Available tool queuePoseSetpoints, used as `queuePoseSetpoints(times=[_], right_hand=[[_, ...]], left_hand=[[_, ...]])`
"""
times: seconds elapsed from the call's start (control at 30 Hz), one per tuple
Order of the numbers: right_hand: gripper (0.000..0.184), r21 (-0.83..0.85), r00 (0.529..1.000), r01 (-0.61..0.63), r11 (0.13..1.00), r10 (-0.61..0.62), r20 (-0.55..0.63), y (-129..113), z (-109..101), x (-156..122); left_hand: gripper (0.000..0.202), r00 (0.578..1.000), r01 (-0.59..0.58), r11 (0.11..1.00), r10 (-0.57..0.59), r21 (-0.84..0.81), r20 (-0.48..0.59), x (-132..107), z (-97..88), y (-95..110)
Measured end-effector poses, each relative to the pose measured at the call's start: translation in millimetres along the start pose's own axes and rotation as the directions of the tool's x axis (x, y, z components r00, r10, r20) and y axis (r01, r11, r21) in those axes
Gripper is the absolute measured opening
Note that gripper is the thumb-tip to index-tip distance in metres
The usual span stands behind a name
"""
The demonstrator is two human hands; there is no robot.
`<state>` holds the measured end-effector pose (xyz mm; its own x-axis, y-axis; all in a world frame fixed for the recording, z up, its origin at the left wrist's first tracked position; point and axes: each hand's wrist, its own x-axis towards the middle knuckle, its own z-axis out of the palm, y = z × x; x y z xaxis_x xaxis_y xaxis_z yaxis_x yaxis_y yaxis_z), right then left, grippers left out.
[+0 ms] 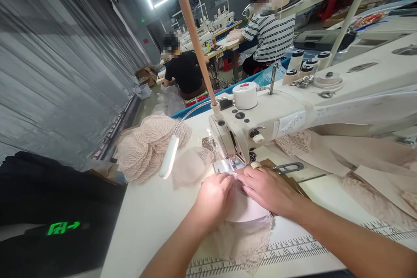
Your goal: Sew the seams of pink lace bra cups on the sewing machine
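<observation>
A pale pink bra cup [249,208] with a lace edge lies under the sewing machine's head, its lace [243,241] spreading over the table toward me. My left hand [215,195] is closed on the cup's left side, fingertips just in front of the presser foot [233,164]. On the right side, my right hand [265,186] presses its bent fingers on the same cup, close to the needle area. Both hands cover much of the upper edge, so the exact seam is hidden. The white sewing machine [267,113] stands directly beyond my hands.
A heap of beige lace pieces [146,145] lies at the left, near a bendable lamp [170,156]. More beige fabric [358,152] lies right of the machine. Printed rulers [293,247] cross the table front. Two people [184,71] sit at tables beyond.
</observation>
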<state>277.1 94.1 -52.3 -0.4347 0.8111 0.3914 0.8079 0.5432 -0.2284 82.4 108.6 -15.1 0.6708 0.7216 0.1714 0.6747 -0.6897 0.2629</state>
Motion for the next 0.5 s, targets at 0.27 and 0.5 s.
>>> queuePoseSetpoints(times=[0.27, 0.5], right_hand=[[0.017, -0.013, 0.998, -0.056, 0.998, 0.057, 0.034, 1.3, 6.3, 1.8], [0.017, -0.04, 0.991, -0.124, 0.992, 0.125, 0.037, 1.0, 9.2, 4.5]], left_hand=[[0.047, 0.994, -0.035, 0.985, 0.017, 0.167, 0.11, 3.3, 13.4, -10.0], [0.053, 0.973, -0.103, 0.987, 0.075, 0.122, 0.217, 16.0, 4.2, -23.3]])
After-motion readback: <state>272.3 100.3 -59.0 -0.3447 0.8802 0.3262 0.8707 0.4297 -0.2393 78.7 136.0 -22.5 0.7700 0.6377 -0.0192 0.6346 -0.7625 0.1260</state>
